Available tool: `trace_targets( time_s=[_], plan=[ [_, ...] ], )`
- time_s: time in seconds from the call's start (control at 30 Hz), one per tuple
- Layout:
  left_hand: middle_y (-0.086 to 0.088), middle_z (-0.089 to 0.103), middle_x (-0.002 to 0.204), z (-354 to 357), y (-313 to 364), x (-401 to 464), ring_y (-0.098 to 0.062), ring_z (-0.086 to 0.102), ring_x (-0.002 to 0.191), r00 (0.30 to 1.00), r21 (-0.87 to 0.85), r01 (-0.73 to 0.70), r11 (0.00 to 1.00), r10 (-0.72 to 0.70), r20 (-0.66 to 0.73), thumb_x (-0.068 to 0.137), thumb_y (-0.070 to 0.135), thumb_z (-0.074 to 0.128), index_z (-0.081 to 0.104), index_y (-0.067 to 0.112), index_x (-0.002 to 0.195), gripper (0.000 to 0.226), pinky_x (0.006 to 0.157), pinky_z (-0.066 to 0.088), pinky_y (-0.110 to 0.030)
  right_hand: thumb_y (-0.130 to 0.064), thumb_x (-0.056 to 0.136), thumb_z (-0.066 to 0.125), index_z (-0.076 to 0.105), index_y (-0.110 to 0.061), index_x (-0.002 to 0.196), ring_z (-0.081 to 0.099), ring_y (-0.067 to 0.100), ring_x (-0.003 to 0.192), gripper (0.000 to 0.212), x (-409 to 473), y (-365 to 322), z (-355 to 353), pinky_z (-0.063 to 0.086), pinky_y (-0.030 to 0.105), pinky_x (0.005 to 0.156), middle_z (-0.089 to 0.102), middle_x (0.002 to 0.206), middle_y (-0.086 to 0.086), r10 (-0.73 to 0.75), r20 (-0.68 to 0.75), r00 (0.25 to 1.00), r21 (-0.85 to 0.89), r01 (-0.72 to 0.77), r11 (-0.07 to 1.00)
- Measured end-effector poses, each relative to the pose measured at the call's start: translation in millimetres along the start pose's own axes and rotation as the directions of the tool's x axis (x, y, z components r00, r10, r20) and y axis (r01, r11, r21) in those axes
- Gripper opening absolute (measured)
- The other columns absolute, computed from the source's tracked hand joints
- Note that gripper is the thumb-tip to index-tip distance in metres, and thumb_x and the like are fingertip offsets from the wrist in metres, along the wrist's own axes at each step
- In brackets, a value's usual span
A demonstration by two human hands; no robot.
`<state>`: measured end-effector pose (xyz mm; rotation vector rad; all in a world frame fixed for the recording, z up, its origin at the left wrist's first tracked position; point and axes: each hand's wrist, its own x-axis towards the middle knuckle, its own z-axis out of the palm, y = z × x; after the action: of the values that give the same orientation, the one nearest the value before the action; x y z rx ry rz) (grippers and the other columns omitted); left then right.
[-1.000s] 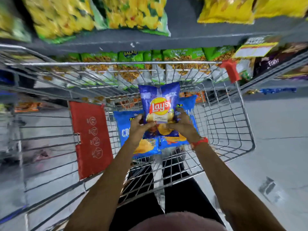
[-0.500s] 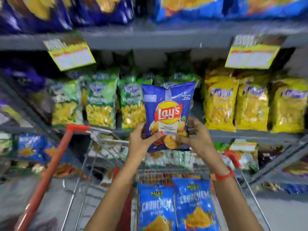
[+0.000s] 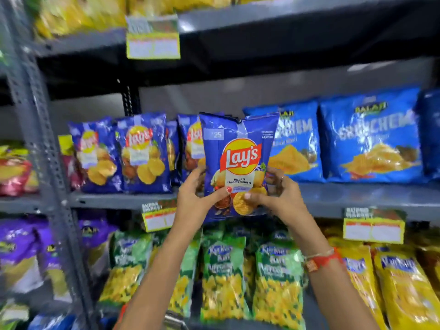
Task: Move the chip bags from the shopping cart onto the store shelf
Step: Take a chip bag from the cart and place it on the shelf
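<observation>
Mid-frame, the left hand [image 3: 194, 198] and right hand [image 3: 273, 196] each pinch a lower corner of the Lay's bag [image 3: 238, 160], held upright before the shelf [image 3: 357, 198] among matching bags [image 3: 142, 153]; not yet set down, cart out of view

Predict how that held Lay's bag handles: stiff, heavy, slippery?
The Lay's bag looks puffed and light, likely floppy: its top edge crumples. The glossy film may slip, so both hands, left hand and right hand, pinch low. Chips inside probably crush easily.
</observation>
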<state>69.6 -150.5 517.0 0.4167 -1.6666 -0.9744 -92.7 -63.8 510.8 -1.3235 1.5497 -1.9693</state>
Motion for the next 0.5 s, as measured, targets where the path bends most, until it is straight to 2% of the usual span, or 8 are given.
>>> trace_targets(
  time_s=[0.03, 0.07, 0.13, 0.23, 0.37, 0.43, 0.47, 0.5],
  plan=[
    [0.008, 0.067, 0.111, -2.9, 1.9, 12.0, 0.003, 0.065, 0.095, 1.000, 0.000, 0.004, 1.000, -0.004, -0.012, 0.067, 0.016, 0.080, 0.054, 0.038, 0.106, 0.051, 0.078, 0.056, -0.019, 0.003, 0.065, 0.080, 0.048, -0.008, 0.130, 0.065, 0.012, 0.082, 0.073, 11.7, -3.7, 5.8, 0.057, 0.021, 0.069, 0.063, 0.109, 0.009, -0.001, -0.001, 1.000, 0.011, 0.001, 1.000],
    [0.002, 0.065, 0.117, -5.1, 2.2, 24.1, -0.001, 0.064, 0.101, 0.999, -0.005, 0.016, 1.000, -0.016, -0.029, 0.068, 0.014, 0.079, 0.054, 0.031, 0.114, 0.055, 0.085, 0.055, -0.024, 0.002, 0.066, 0.080, 0.049, -0.007, 0.129, 0.063, 0.014, 0.083, 0.071, 23.3, -6.0, 11.5, 0.056, 0.019, 0.069, 0.063, 0.106, 0.006, -0.005, 0.002, 1.000, 0.016, 0.005, 1.000],
    [-0.010, 0.061, 0.128, -8.7, 2.3, 43.9, -0.015, 0.059, 0.113, 0.996, -0.025, 0.057, 0.998, -0.059, -0.072, 0.071, 0.008, 0.076, 0.051, 0.012, 0.127, 0.062, 0.097, 0.051, -0.039, 0.001, 0.068, 0.080, 0.052, -0.007, 0.127, 0.058, 0.003, 0.079, 0.066, 44.3, -6.8, 23.3, 0.052, 0.006, 0.059, 0.061, 0.092, -0.006, -0.016, 0.008, 1.000, 0.029, 0.016, 0.999],
    [-0.015, 0.059, 0.131, -11.5, -1.9, 65.1, -0.023, 0.058, 0.115, 0.987, -0.057, 0.105, 0.993, -0.111, -0.112, 0.074, 0.004, 0.073, 0.047, 0.005, 0.131, 0.063, 0.100, 0.049, -0.043, 0.000, 0.068, 0.080, 0.055, -0.008, 0.125, 0.056, -0.002, 0.082, 0.063, 67.3, -2.0, 40.5, 0.050, 0.005, 0.057, 0.062, 0.095, -0.001, 0.022, -0.011, 1.000, 0.084, -0.021, 0.996],
    [-0.016, 0.061, 0.127, -17.2, -16.2, 82.6, -0.023, 0.060, 0.110, 0.980, -0.063, 0.138, 0.988, -0.145, -0.137, 0.075, 0.002, 0.072, 0.051, 0.009, 0.127, 0.056, 0.096, 0.051, -0.041, 0.001, 0.067, 0.079, 0.054, -0.006, 0.128, 0.059, 0.024, 0.111, 0.066, 88.3, 4.8, 59.9, 0.054, 0.037, 0.089, 0.059, 0.124, 0.019, 0.058, -0.023, 0.998, 0.096, -0.055, 0.994],
    [-0.019, 0.063, 0.122, -21.4, -24.6, 84.4, -0.023, 0.063, 0.099, 0.976, -0.069, 0.158, 0.985, -0.167, -0.142, 0.074, -0.001, 0.071, 0.059, 0.016, 0.109, 0.040, 0.091, 0.053, -0.041, 0.002, 0.067, 0.080, 0.053, -0.006, 0.129, 0.056, 0.029, 0.116, 0.069, 94.1, 8.5, 68.3, 0.051, 0.044, 0.096, 0.057, 0.125, 0.019, 0.070, -0.018, 0.997, 0.059, -0.069, 0.996],
    [-0.020, 0.063, 0.122, -22.8, -28.8, 84.4, -0.025, 0.064, 0.100, 0.970, -0.082, 0.180, 0.980, -0.190, -0.149, 0.074, -0.001, 0.071, 0.059, 0.015, 0.107, 0.038, 0.092, 0.052, -0.044, 0.000, 0.066, 0.080, 0.052, -0.006, 0.130, 0.056, 0.031, 0.118, 0.070, 95.9, 11.4, 71.8, 0.051, 0.047, 0.098, 0.057, 0.125, 0.018, 0.081, -0.015, 0.997, 0.039, -0.080, 0.996],
    [-0.021, 0.063, 0.123, -24.0, -33.1, 84.5, -0.027, 0.063, 0.105, 0.963, -0.095, 0.204, 0.974, -0.217, -0.157, 0.075, 0.000, 0.071, 0.057, 0.010, 0.114, 0.043, 0.096, 0.051, -0.047, -0.003, 0.066, 0.082, 0.052, -0.008, 0.131, 0.055, 0.032, 0.119, 0.072, 96.7, 14.3, 74.5, 0.050, 0.049, 0.099, 0.056, 0.126, 0.018, 0.095, -0.011, 0.995, 0.018, -0.094, 0.995]
  ],
)
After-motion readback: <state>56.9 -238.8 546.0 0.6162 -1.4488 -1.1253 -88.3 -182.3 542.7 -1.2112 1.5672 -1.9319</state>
